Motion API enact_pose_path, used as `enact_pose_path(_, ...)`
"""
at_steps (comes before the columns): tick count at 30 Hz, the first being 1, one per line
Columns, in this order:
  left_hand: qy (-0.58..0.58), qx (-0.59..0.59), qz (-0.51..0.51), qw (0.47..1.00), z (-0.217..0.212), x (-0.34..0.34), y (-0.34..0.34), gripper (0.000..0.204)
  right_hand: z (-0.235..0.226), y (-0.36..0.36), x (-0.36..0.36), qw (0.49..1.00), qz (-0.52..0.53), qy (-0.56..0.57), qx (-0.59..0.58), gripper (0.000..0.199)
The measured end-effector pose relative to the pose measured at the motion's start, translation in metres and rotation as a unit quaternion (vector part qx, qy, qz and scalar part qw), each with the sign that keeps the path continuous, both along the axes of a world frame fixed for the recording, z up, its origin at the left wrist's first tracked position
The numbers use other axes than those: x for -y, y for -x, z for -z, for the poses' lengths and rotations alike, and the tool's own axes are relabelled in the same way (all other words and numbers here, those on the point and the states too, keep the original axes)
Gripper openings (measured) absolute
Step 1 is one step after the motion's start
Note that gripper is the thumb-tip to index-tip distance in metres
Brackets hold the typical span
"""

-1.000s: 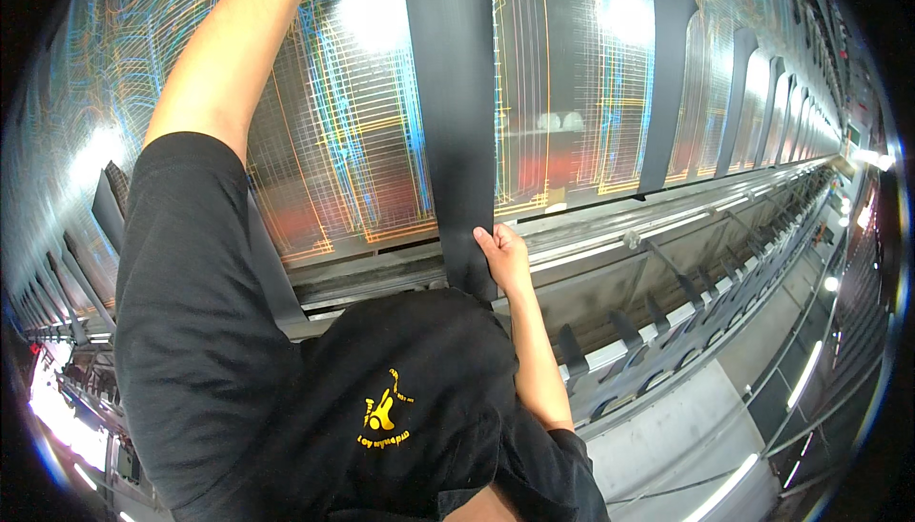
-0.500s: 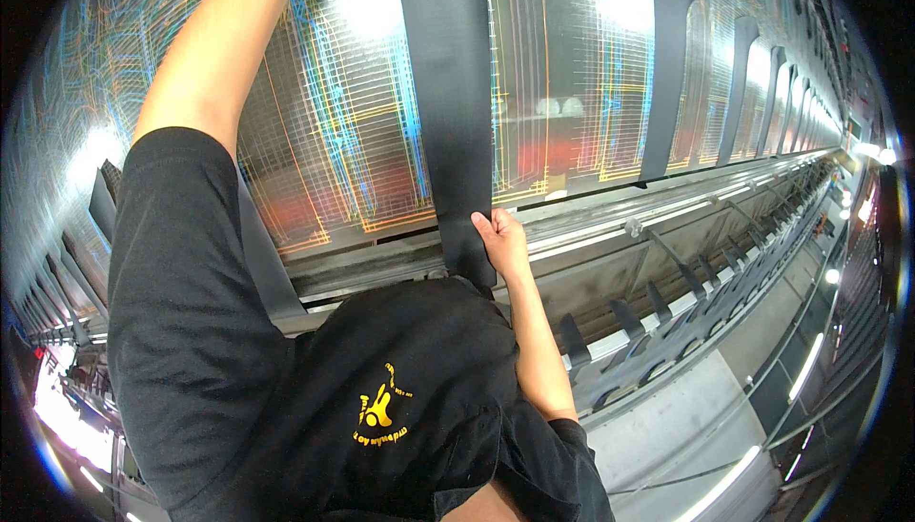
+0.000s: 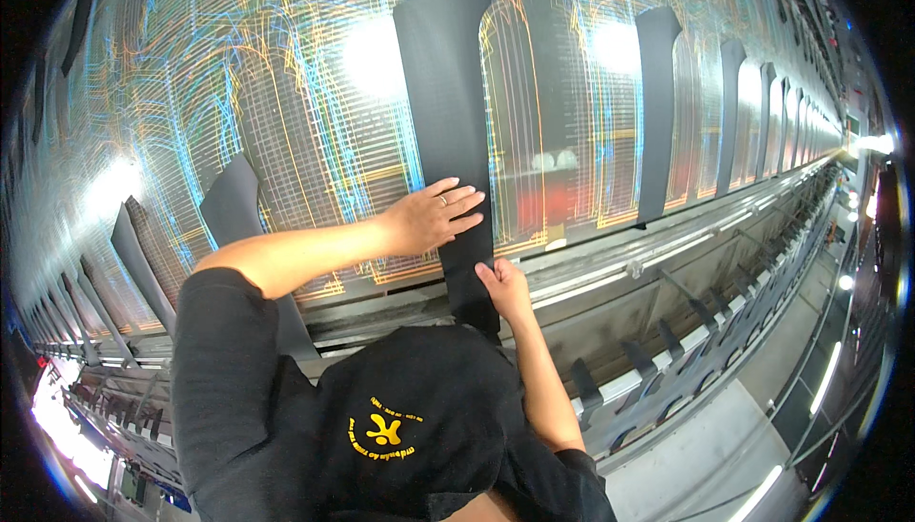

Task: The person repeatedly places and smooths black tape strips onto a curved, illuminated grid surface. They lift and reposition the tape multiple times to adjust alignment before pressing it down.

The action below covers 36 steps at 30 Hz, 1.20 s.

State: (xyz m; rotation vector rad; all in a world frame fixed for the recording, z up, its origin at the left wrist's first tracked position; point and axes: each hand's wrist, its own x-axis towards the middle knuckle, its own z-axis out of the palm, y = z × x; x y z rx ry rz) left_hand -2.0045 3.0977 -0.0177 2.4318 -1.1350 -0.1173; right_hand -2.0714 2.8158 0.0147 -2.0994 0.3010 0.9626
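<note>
A long black sheet piece (image 3: 446,93) lies across the glossy board (image 3: 543,74), which is covered with coloured printed pattern lines. Its shaped far end is at the top of the view, and its near end hangs over the board's front edge close to my body. My left hand (image 3: 434,217) rests on the piece with its fingers stretched out, a ring on one of them. Closer to me, my right hand (image 3: 505,286) grips the piece's right edge between thumb and curled fingers.
More black pieces lie on the board, such as one to the right (image 3: 658,112) and one to the left (image 3: 232,203). A metal rail (image 3: 610,260) runs along the board's front edge. Below it on the right, a white bar (image 3: 624,386) carries several dark flaps.
My left hand has come back from beyond the top of the view and now lies on the black piece. My right hand keeps its grip near the front edge.
</note>
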Motion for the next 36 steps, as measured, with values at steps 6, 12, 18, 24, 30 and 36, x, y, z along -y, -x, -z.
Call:
enact_pose_path(6,-0.042,0.018,-0.234,0.971,0.0,-0.036,-0.147,0.094,-0.017,-0.004,-0.007,1.0,0.003,0.0,0.008,0.037)
enact_pose_path(12,-0.057,0.055,-0.402,0.912,0.011,-0.058,-0.242,0.083,-0.01,-0.001,0.003,0.99,-0.068,0.108,0.055,0.049)
enact_pose_path(18,-0.035,0.029,-0.399,0.916,-0.002,-0.005,-0.157,0.085,-0.046,0.003,0.001,0.906,-0.221,0.066,0.355,0.024)
enact_pose_path(24,-0.078,-0.059,-0.26,0.961,-0.03,0.065,0.03,0.092,-0.033,0.01,-0.007,0.861,-0.371,-0.009,0.347,0.038)
enact_pose_path(30,-0.158,-0.014,-0.303,0.94,-0.034,0.1,0.099,0.098,-0.042,0.012,0.007,0.829,-0.509,0.047,0.226,0.047)
enact_pose_path(36,-0.282,-0.04,-0.378,0.881,-0.031,0.142,0.103,0.089,-0.006,0.032,0.034,0.819,-0.456,0.059,0.344,0.066)
